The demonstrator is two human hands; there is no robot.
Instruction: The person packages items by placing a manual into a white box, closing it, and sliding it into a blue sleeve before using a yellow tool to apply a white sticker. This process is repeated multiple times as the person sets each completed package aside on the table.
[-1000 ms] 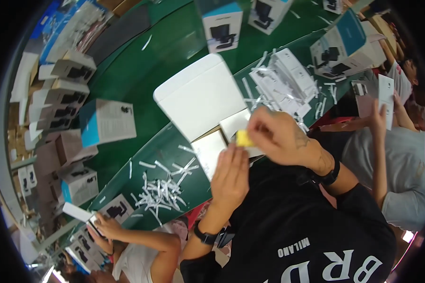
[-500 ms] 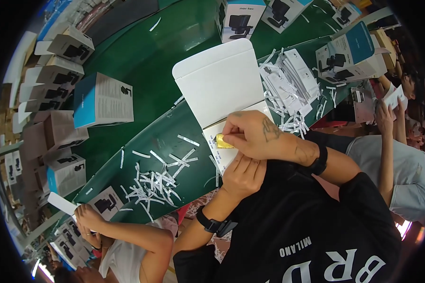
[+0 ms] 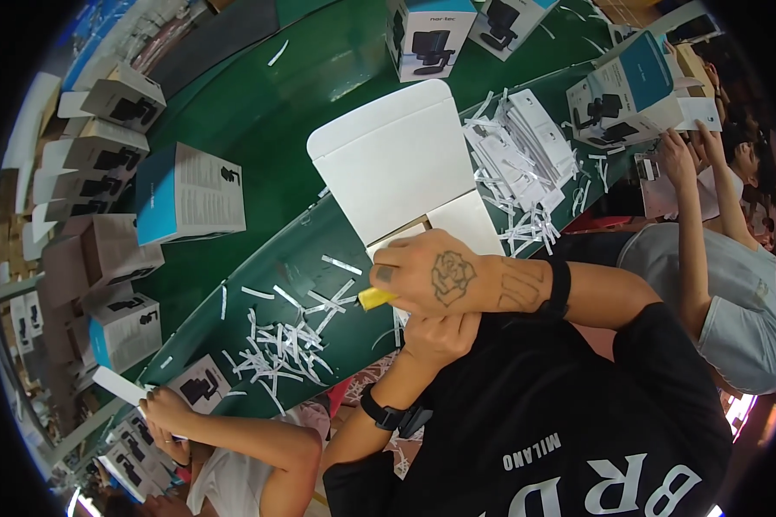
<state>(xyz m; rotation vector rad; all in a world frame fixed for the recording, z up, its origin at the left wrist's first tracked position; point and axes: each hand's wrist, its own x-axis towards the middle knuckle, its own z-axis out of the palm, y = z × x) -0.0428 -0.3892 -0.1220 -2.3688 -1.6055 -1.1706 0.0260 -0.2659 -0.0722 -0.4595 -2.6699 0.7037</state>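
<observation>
hands meet at the near edge of a long green table [image 3: 259, 121]. the right hand [image 3: 435, 274] has a drawing on its back. its fingers are curled shut around a small yellow thing [image 3: 376, 298], and only the tip of that yellow thing sticks out on the left side. it is too small to tell what it is. the left hand [image 3: 440, 332] sits right under the right hand, touching it. its fingers are bent, but you cannot tell if it holds anything, since the right hand covers part of it.

just behind the hands lies a white box [image 3: 397, 168] with its flaps open, flat on the table. the right hand covers its near edge.

white paper strips [image 3: 284, 336] lie in a heap on the table, just left of the hands. more white strips and a stack of white sheets [image 3: 526, 146] lie to the right of the white box. boxes with a blue side [image 3: 185, 194] stand further left, well apart from the hands.

another person's hand [image 3: 164, 405] holds a white card at the lower left. one more person in a grey shirt [image 3: 733, 284] sits at the right with an arm raised.
</observation>
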